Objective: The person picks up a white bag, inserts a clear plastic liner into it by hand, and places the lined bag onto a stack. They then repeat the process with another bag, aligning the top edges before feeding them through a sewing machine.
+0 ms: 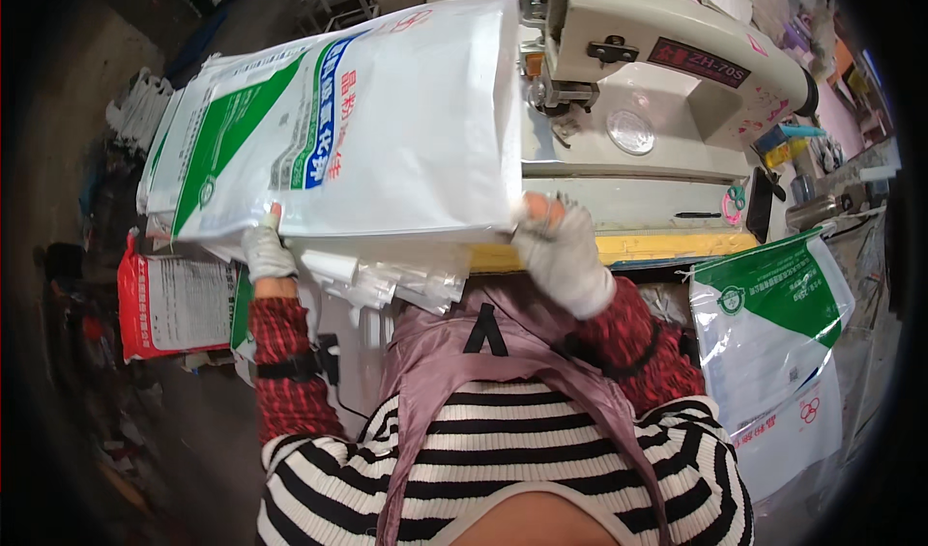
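Note:
I hold a large white woven sack (387,130) with green and blue printing flat in front of me. My left hand (265,249), in a white glove, grips its near left edge. My right hand (561,251), also gloved, pinches its near right corner. The sack's right end lies next to the head of a cream sewing machine (677,72). Under the sack sits a stack of similar sacks (184,111), and clear plastic liners (387,280) hang below its near edge.
The machine stands on a table with a yellow front edge (667,246). Another white and green sack (773,343) hangs at the right. A red and white sack (174,304) lies on the floor at the left. More white bags (140,106) are piled at the far left.

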`<state>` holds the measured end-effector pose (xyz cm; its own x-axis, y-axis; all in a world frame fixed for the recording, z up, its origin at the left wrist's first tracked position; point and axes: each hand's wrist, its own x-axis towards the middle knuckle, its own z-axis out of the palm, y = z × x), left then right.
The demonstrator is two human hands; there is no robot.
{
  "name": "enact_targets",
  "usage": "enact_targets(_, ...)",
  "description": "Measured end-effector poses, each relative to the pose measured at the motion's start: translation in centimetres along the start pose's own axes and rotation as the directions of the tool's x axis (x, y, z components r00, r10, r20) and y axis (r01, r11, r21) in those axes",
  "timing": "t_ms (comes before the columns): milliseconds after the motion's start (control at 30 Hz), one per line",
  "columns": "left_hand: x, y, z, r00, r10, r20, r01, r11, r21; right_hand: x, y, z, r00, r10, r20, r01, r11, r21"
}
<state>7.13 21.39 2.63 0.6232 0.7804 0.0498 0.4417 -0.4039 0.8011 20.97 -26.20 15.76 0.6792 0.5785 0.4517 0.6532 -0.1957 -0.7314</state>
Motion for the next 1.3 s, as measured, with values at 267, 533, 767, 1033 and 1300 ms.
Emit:
enact_targets(267,0.1,4.0,-5.7,0.89,-0.446,-0.091,0.203,0.569,-0.797,-1.2,-3.7,2.5,0.829,-0.139,0.542,0.346,0.889,-0.301)
enact_targets(533,-19.3,9.1,0.7,0.905,0.044,0.423,0.423,0.007,-0.906,2.2,-10.4,5.0,0.739,-0.62,0.263,0.648,0.761,-0.028)
enact_targets(767,-23.3,6.5,2.4,0.683,-0.191,0.705,0.73,0.167,-0.662,-1.8,-5.2,13.3,0.652,-0.547,0.526,0.58,0.806,0.12)
enact_targets(1033,-25.5,6.2,-1.4,0.789,-0.429,0.44,0.552,0.178,-0.815,2.3,1.6,7.8,0.874,0.135,0.467,-0.135,0.99,-0.033)
enact_targets(1300,-27.7,3.9,-2.6,0.774,-0.556,0.302,0.594,0.476,-0.648,5.9,5.9,14.8,0.857,-0.411,0.31,0.459,0.883,-0.098)
